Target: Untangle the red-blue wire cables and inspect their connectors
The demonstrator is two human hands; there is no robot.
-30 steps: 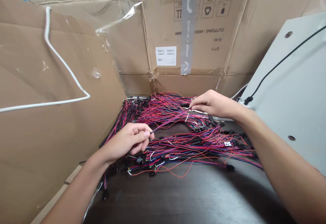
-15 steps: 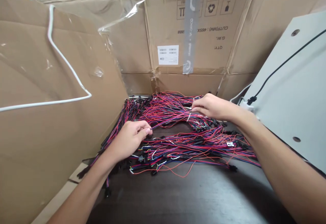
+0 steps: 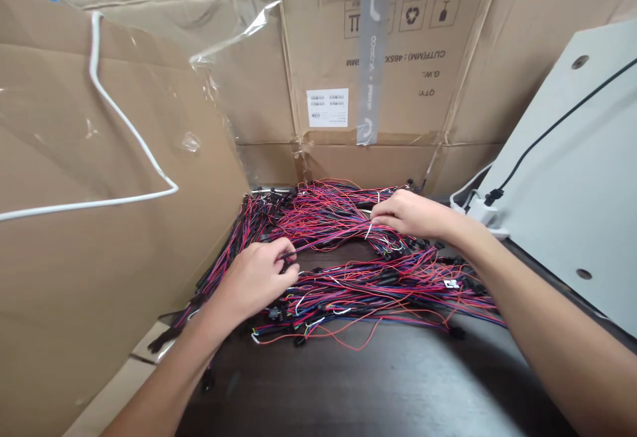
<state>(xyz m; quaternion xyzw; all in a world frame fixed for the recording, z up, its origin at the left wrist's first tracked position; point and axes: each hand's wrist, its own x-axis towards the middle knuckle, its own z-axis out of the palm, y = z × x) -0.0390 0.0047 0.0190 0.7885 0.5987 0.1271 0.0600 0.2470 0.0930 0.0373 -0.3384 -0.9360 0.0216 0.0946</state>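
Note:
A thin red-and-blue wire harness [image 3: 331, 240] stretches between my two hands, above a larger heap of similar harnesses. Its dark left end runs into the curled fingers of my left hand [image 3: 259, 274], whose thumb stands a little apart below. Farther back on the right, my right hand [image 3: 411, 213] is closed, fingertips pinching the other end beside a white tie [image 3: 369, 231]; the exact grip is partly hidden. Behind and under the hands lies the rear wire bundle [image 3: 318, 208]. In front, a second bundle [image 3: 388, 284] with black connectors and white-and-yellow leads spreads across the dark table [image 3: 348, 390].
Cardboard boxes [image 3: 403, 112] wrapped in film wall off the back, and a cardboard panel [image 3: 124, 238] stands left with a white cable [image 3: 124, 115] across it. At right are a pale panel [image 3: 572, 178], a black cord [image 3: 557, 112] and a white plug [image 3: 481, 211].
My left thumb has parted from the fingertips, where it pinched the harness before. My right hand has shifted slightly left and down. The view has moved a little.

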